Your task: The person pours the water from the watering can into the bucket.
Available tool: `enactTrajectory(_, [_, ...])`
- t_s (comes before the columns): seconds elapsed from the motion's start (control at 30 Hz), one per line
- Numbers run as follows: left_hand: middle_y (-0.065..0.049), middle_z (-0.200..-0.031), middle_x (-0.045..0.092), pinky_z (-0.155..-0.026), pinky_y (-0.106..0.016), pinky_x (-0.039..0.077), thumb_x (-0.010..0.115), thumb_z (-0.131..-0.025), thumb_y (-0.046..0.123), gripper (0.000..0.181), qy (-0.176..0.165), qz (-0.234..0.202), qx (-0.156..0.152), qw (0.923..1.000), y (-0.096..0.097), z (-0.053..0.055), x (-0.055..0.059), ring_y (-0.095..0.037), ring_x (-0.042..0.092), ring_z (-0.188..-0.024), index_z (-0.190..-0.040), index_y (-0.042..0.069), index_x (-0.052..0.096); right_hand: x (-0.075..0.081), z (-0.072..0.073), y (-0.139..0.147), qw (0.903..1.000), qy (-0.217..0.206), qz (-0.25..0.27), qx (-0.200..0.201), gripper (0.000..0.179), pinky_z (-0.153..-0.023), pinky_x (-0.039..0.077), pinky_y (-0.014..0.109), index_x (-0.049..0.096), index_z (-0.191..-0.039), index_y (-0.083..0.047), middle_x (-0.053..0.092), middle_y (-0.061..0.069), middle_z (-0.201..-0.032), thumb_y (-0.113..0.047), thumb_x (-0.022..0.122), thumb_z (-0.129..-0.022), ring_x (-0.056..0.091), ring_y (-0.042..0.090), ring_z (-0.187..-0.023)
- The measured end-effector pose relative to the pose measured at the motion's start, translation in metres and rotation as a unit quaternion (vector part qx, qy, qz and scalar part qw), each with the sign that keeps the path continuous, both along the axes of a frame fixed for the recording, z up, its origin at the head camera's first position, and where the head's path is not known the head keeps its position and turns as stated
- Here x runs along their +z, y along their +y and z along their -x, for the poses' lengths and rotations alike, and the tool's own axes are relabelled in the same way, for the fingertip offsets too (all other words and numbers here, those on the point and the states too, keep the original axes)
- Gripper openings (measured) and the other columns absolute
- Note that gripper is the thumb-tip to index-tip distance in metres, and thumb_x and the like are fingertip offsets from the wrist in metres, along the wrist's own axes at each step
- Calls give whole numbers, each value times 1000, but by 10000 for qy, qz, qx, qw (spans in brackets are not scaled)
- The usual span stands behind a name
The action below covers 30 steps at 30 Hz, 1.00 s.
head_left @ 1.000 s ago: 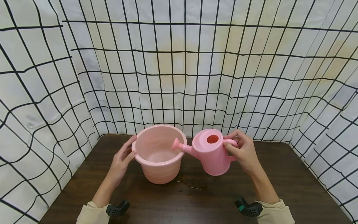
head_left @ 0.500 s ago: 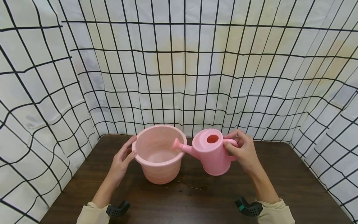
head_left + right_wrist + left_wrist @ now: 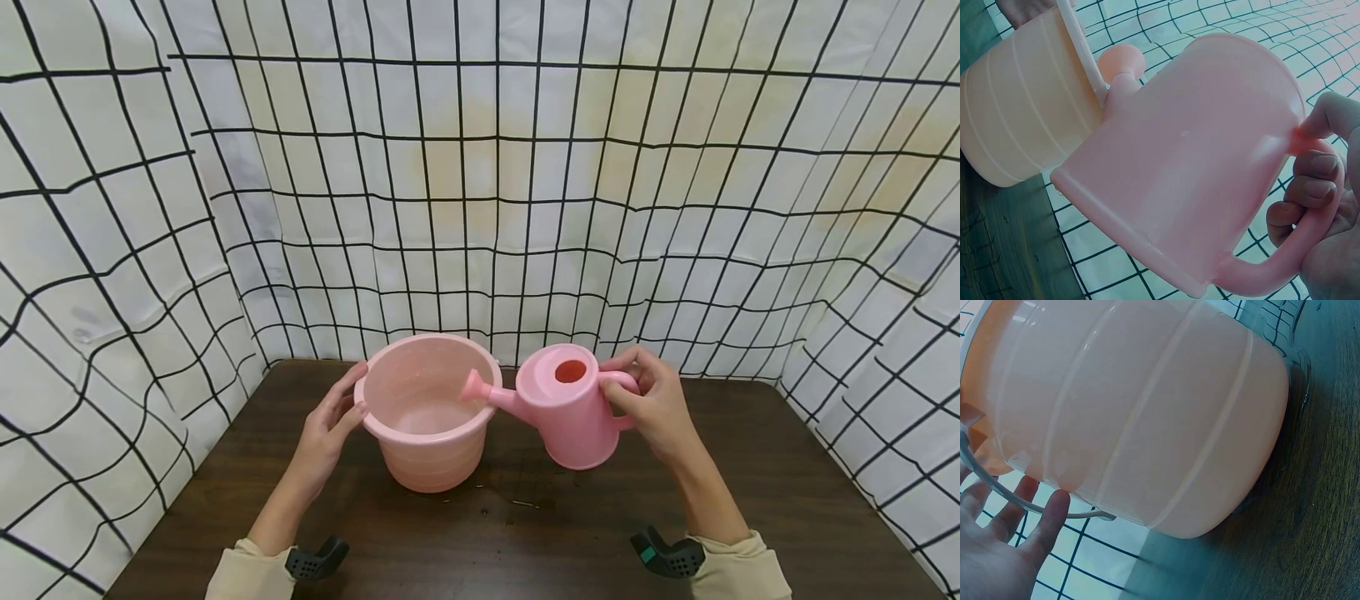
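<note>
At left, we see the spread left hand (image 3: 327,432) touching a ribbed bucket (image 3: 432,460) whose curved handle (image 3: 1082,515) only the left-wrist view reveals; at right, the right hand (image 3: 660,410) grips a smooth watering can (image 3: 573,427).

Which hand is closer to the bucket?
Left. The left hand touches the bucket; the right hand is past the bucket's other side, holding the watering can.

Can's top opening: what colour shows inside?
The opening shows orange-red, best in the head view.
</note>
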<state>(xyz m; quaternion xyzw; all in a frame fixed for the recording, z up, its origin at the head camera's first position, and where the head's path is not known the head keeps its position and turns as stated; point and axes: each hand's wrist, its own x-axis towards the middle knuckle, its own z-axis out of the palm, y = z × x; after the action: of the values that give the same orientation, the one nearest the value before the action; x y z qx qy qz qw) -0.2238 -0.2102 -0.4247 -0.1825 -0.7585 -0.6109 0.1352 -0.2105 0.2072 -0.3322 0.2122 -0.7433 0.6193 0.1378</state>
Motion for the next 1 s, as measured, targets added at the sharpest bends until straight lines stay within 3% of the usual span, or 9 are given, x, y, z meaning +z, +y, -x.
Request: enactTrajectory(1.0, [-9,-158,31,-94,-8,42,45,-101,7,51,-1,-6,-2,10000,-1,1,-2,-6,48,-125,-150,12,33,2,1,0,10000,-23,-50,10,14,-53,58,42,56,-101,6,67,-5,-81,2,62,-88,58,9,-70])
